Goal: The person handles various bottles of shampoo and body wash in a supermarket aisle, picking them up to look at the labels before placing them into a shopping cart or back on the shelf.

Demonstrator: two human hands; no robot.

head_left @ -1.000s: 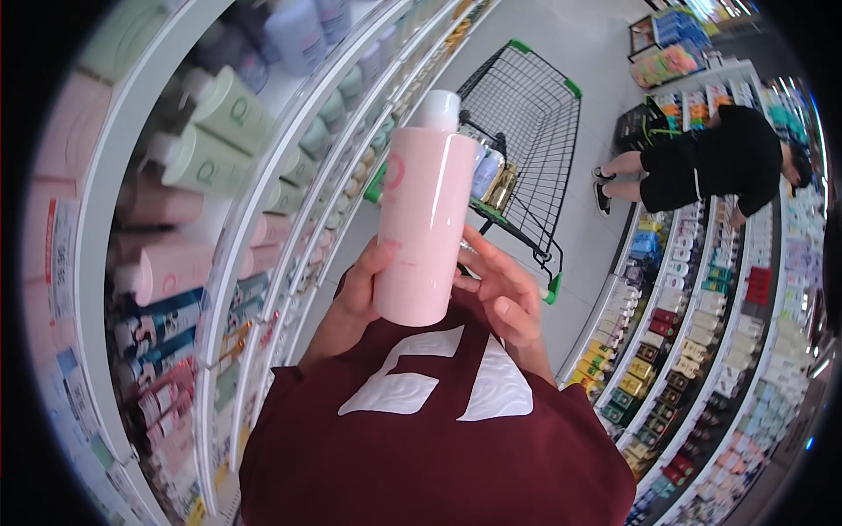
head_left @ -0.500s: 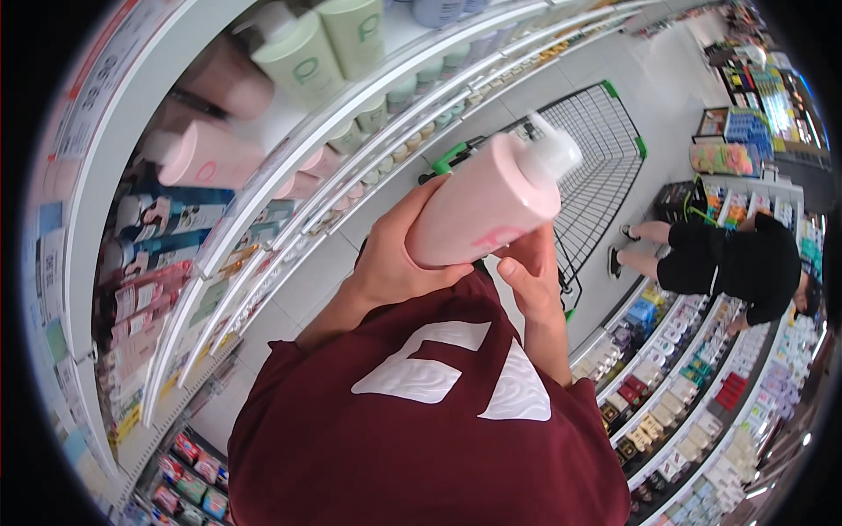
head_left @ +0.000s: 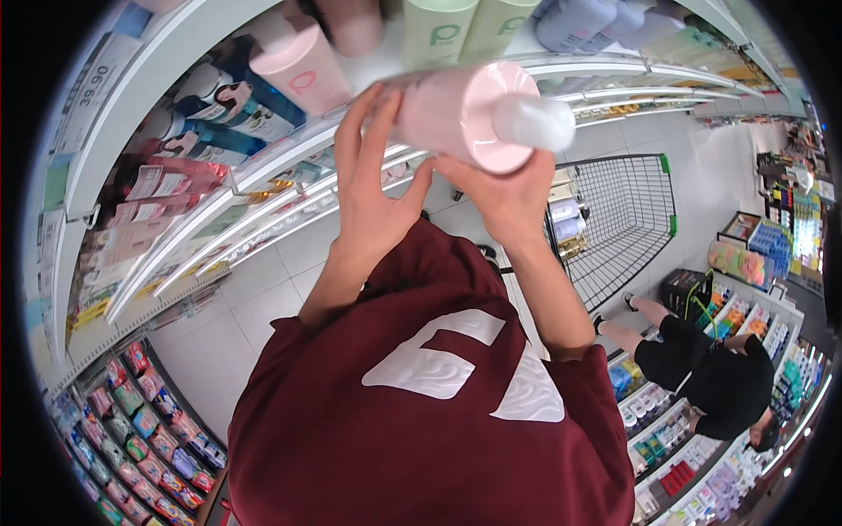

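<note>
A pink pump bottle with a clear, whitish cap lies tilted nearly sideways between my hands, its cap end to the right. My left hand is closed on the base end, fingers over the far side and thumb apart below. Near the cap, my right hand grips the underside of the bottle's shoulder; its other fingers are hidden behind the bottle. Just beyond it, on the upper shelf, stand a matching pink bottle and two green bottles.
Blue bottles and lilac bottles flank these on the shelf. A wire shopping cart with some goods stands at my right. Farther right, a person in black leans by another shelf, beside a black basket.
The bottle has moved up toward the shelf and tipped further onto its side. My right hand has come up to grip its shoulder. The view has swung left.
</note>
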